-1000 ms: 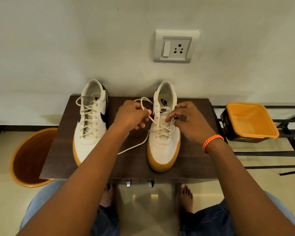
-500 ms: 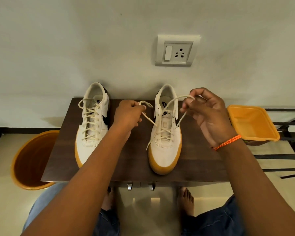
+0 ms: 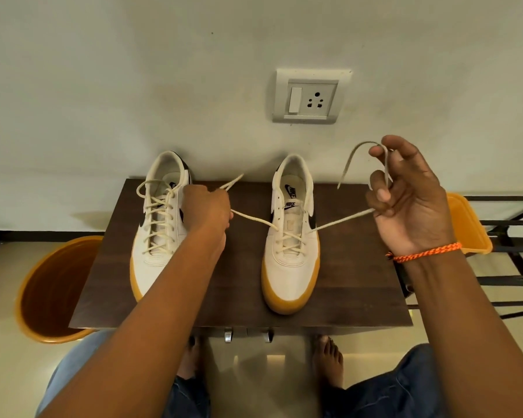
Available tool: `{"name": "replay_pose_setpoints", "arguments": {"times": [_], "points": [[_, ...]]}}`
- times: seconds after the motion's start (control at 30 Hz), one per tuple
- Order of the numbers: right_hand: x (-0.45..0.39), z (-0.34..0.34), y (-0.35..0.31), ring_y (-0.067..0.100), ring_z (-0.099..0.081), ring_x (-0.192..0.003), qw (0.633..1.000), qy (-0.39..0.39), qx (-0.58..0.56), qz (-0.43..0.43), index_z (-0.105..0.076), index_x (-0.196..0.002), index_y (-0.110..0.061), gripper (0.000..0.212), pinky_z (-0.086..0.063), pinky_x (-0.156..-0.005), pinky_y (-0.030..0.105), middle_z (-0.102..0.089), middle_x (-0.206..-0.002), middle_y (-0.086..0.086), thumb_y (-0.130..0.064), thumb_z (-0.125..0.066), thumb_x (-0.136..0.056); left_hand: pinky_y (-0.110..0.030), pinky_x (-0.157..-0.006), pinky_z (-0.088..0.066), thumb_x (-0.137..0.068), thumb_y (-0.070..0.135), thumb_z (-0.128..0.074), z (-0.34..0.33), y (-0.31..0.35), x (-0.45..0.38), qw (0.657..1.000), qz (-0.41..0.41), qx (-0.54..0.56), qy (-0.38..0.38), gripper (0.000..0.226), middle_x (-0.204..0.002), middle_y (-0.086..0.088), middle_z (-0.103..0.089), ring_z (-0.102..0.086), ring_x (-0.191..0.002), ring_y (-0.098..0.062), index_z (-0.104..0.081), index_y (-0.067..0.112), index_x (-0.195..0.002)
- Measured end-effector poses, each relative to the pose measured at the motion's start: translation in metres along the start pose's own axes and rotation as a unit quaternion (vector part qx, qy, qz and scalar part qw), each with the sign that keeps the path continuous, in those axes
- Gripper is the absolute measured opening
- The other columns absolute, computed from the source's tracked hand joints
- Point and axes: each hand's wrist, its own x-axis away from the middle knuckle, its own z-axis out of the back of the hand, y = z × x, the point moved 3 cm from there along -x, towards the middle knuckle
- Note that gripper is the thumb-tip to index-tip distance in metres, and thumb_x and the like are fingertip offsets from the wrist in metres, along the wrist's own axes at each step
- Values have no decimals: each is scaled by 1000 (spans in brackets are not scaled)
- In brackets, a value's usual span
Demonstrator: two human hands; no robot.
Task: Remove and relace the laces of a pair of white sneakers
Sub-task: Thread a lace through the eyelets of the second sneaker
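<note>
Legible text appears only on the right sneaker point(image 3: 291, 236), which stands near the middle of the dark wooden table point(image 3: 357, 285), heel toward the back edge. "NIKE" with a swoosh mark is printed in dark letters on the insole point(image 3: 291, 190). "NIKE" with a swoosh appears again on the tongue label point(image 3: 291, 205). No other writing can be read.

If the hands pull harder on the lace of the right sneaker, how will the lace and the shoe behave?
The lace is probably floppy: its free end droops from the right hand, while the pulled stretches look straight. The right sneaker seems light, so it may slide or lift on the smooth table. The left hand pulls the opposite way, which likely steadies it.
</note>
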Motion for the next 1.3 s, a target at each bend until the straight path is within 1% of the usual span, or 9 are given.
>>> {"name": "replay_pose_setpoints", "arguments": {"times": [0.13, 0.23, 0.33, 0.43, 0.63, 0.73, 0.83, 0.97, 1.3], "points": [[1, -7, 1, 11, -41, -53, 999, -29, 27, -7, -66, -113, -14, 20, -23, -46, 23, -66, -104, 6, -10, -48, -105, -31, -82, -48, -97, 21, -67, -7, 18, 34, 948, -265, -172, 31, 42, -145, -4, -41, -56, -92, -11, -53, 22, -137], [3, -14, 8, 18, -49, -63, 997, -47, 65, -20, -68, -104, -9, 13, -31, -52, 27, -66, -90, 10, -8, -55, -101, -27, -106, -41, -110, 30, -52, -31, 33, 62, 865, -463, -105, -160, 32, -146, 9, -53, -47, -125, 1, -58, 29, -142], [5, -21, 14, 19, -54, -64, 993, -65, 89, -37, -69, -103, -8, 12, -35, -50, 26, -67, -87, 11, -6, -58, -99, -38, -118, -41, -115, 30, -41, -43, 36, 78, 847, -411, -22, -337, 36, -139, 6, -64, -52, -136, -8, -55, 24, -147], [4, -19, 16, 18, -52, -62, 992, -67, 95, -41, -68, -107, -6, 13, -30, -47, 27, -64, -87, 12, -4, -58, -99, -36, -100, -54, -115, 20, -41, -42, 38, 77, 860, -287, 23, -421, 31, -92, -6, -70, -69, -91, -16, -59, 18, -141], [-4, 4, 19, 14, -39, -49, 970, 133, 205, -12, -70, -82, -8, 23, -25, -47, 26, -51, -61, 6, 2, -51, -91, -21, -53, -42, -113, 13, -43, -30, 33, 53, 917, -182, 12, -354, 25, -59, 19, -51, -42, -51, -2, -67, 15, -120], [-4, 12, 26, 13, -53, -53, 883, 132, 451, -4, -73, -72, -17, 24, -40, -52, 25, -61, -61, 2, -7, -59, -89, -20, -53, -43, -112, 14, -42, -25, 34, 49, 929, -229, -70, -281, 24, -77, 17, -64, -55, -58, -1, -64, 23, -118], [2, -6, 37, 14, -64, -86, 749, 74, 656, 58, -78, -90, -24, 18, -50, -76, 31, -73, -87, -4, -22, -60, -88, -44, -68, -58, -111, 13, -41, -30, 29, 54, 887, -331, -204, -249, 23, -95, -3, -67, -66, -76, -20, -51, 28, -125], [10, -44, 53, 7, -70, -99, 867, -66, 490, 56, -74, -117, -18, 32, -55, -87, 19, -74, -106, -7, -2, -60, -94, -52, -72, -58, -106, 4, -42, -42, 22, 72, 846, -388, -209, -300, 40, -86, -3, -65, -66, -73, -19, -33, 22, -140], [7, -40, 72, 6, -68, -92, 842, -64, 534, 43, -79, -111, -19, 20, -59, -85, 24, -74, -100, -6, -14, -77, -93, -60, -85, -58, -110, 9, -40, -38, 22, 58, 880, -323, -178, -299, 37, -101, -19, -68, -69, -94, -35, -37, 30, -141]]}}
